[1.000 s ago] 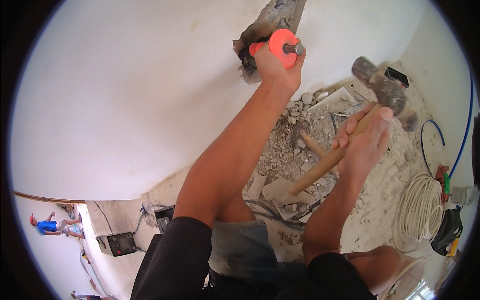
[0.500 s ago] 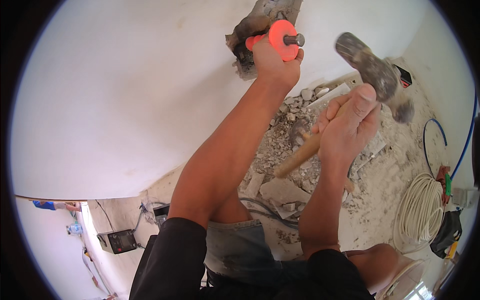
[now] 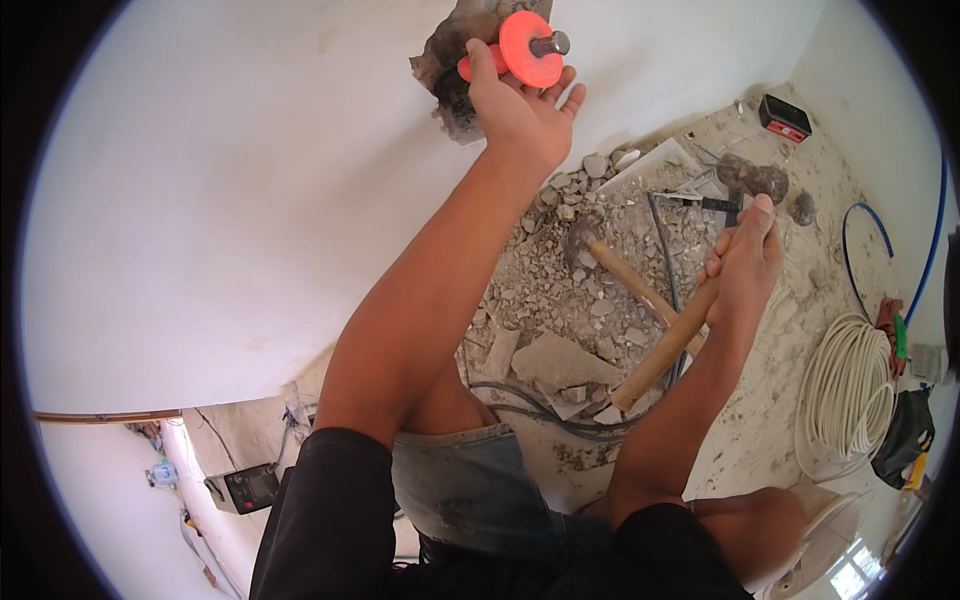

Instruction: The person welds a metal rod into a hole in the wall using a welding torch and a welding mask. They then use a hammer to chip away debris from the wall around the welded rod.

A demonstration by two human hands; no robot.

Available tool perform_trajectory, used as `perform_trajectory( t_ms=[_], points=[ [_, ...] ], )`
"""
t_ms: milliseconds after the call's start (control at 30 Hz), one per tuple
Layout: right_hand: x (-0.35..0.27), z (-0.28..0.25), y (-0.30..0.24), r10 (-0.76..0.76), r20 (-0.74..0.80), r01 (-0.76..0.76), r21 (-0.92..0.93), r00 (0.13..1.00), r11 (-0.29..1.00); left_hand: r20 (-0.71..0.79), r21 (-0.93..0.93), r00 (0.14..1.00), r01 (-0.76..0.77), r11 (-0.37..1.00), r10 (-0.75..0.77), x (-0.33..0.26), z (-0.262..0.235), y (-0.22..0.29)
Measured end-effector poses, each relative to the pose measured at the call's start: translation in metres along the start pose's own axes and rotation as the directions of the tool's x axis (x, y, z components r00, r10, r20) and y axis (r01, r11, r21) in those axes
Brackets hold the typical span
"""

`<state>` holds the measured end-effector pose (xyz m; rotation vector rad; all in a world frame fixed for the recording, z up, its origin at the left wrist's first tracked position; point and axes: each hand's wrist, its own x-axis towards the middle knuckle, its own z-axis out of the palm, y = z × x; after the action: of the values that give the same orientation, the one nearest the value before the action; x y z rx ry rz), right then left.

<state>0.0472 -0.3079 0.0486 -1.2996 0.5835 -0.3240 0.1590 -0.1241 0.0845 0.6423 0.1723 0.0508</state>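
Observation:
My left hand (image 3: pixel 525 125) holds a chisel with a bright orange grip and round hand guard (image 3: pixel 523 50) at a broken-out hole (image 3: pixel 455 112) in the white wall. Its grip is loose: the thumb lies along the handle and some fingers are spread below the guard. The chisel's working tip is hidden. Lower and to the right, my right hand (image 3: pixel 745 265) is wrapped round the wooden handle of a hammer (image 3: pixel 660 350), whose dusty metal head (image 3: pixel 752 178) points away from me. A gap separates this hammer from the chisel.
Rubble (image 3: pixel 530 275) lies along the wall foot, with a second wooden-handled hammer (image 3: pixel 625 272) on it. Dark cables (image 3: pixel 540 410) run near my knees. A black-and-red box (image 3: pixel 785 118) sits far right; a pale cable coil (image 3: pixel 845 400) lies nearer. A black device (image 3: pixel 248 488) stands at left.
My right hand has swung the hammer down and right, away from the chisel. The fingers of my left hand have loosened; hand, chisel and wall hole appear slightly further up and left.

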Motion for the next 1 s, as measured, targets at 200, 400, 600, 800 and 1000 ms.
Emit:
perform_trajectory(
  t_ms=[200,400,600,800,1000],
  points=[
    [-0.003,-0.012,-0.018,-0.068,-0.024,0.070,0.100,0.997,0.992,-0.063,0.119,0.992,0.119,0.986,-0.112,-0.035,-0.004,-0.019],
    [-0.037,0.078,-0.046,-0.139,0.236,0.081,0.238,0.962,0.968,0.034,0.456,0.962,-0.255,0.853,0.269,-0.039,-0.021,-0.011],
    [-0.033,0.084,-0.047,-0.155,0.312,0.099,0.190,0.937,0.977,0.181,0.423,0.964,-0.255,0.870,0.195,-0.041,-0.017,0.004],
    [-0.022,0.106,-0.045,-0.131,0.453,0.138,0.017,0.882,0.990,0.150,0.339,0.977,-0.193,0.921,0.150,-0.041,-0.017,0.005],
    [-0.033,0.086,-0.052,-0.132,0.254,0.083,0.195,0.958,0.977,0.128,0.364,0.983,-0.172,0.915,0.134,-0.042,-0.009,0.004]
  ],
)
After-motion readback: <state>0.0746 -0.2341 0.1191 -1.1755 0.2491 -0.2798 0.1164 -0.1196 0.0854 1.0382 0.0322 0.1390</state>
